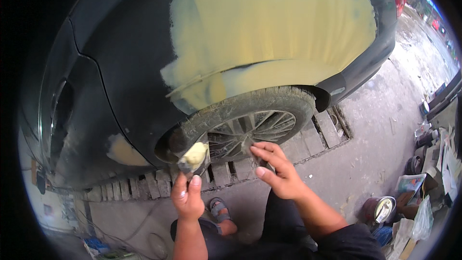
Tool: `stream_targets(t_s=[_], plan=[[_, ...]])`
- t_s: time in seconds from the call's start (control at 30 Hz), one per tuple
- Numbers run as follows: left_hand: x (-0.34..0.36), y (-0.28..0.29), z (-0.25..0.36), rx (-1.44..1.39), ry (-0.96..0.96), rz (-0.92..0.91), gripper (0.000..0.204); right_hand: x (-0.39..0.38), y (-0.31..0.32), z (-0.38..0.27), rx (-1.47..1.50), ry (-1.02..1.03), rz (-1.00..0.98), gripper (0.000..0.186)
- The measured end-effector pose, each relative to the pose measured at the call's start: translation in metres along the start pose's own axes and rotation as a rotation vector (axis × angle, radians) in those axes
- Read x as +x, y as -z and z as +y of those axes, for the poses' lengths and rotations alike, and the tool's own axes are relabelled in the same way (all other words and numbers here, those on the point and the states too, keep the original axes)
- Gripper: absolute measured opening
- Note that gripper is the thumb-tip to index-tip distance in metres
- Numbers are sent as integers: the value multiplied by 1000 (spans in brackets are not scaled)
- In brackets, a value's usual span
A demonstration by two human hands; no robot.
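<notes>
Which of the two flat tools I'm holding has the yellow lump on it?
The flat tool in your left hand: the pale yellow lump sits on it, while the flat blade in your right hand shows no such lump.

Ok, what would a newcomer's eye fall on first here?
The big yellow patch on the dark car, above the wheel. Lower down, the left hand holds a plate bearing a pale yellow lump; the right hand holds a flat tool.
</notes>
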State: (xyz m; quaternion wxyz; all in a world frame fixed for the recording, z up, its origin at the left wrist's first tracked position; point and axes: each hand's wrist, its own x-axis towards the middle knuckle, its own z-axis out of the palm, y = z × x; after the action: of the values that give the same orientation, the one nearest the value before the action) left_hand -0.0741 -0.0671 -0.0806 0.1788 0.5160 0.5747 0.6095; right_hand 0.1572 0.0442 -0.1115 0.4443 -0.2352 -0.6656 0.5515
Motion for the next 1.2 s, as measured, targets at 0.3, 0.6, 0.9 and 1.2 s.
stream_targets(t_s=[0.3,0.6,0.9,1.2], plan=[[89,71,-4,-532,-206,-188,57,17,11,-23,497,-74,143,53],[160,64,-17,-672,-411,-313,54,44,-16,-66,-603,181,485,46],[165,58,-23,-650,-428,-315,53,85,-48,-73,-1235,237,671,62],[167,62,-23,-651,-439,-344,52,103,-50,-60,-1223,316,745,61]])
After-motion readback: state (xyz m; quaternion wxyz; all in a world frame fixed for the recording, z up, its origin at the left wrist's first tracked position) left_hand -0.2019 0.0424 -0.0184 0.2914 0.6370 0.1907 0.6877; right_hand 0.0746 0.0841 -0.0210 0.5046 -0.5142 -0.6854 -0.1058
